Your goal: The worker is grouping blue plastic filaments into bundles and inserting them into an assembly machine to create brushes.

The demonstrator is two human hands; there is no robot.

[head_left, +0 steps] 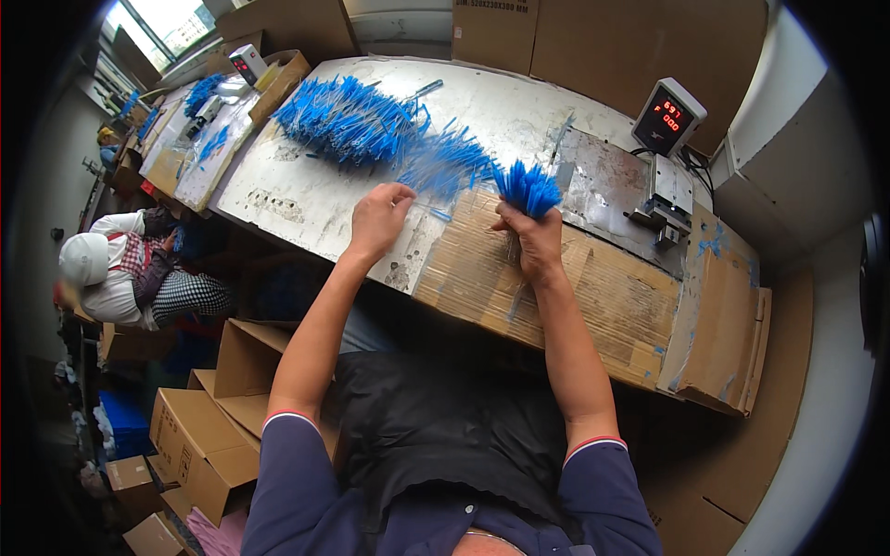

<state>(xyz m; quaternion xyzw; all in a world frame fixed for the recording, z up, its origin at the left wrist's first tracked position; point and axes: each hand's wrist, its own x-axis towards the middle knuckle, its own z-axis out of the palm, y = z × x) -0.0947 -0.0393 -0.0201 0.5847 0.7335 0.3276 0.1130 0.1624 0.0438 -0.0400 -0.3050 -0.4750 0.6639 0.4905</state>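
"Hands?"
"The right hand (532, 239) grips a blue-tipped bundle (528, 188) above the cardboard (593, 283), probably to keep it together. The left hand (378, 222) is curled; I can't tell whether it pinches anything."
"And the loose pile (348, 120)?"
"Beyond, on the white tabletop (311, 195), seemingly within easy reach."

Blue bundle (530, 189), tan cardboard (598, 292), black apron (445, 426), black-and-white checked cloth (192, 289)

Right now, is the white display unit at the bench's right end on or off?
On: the display unit shows glowing red characters on its dark face.
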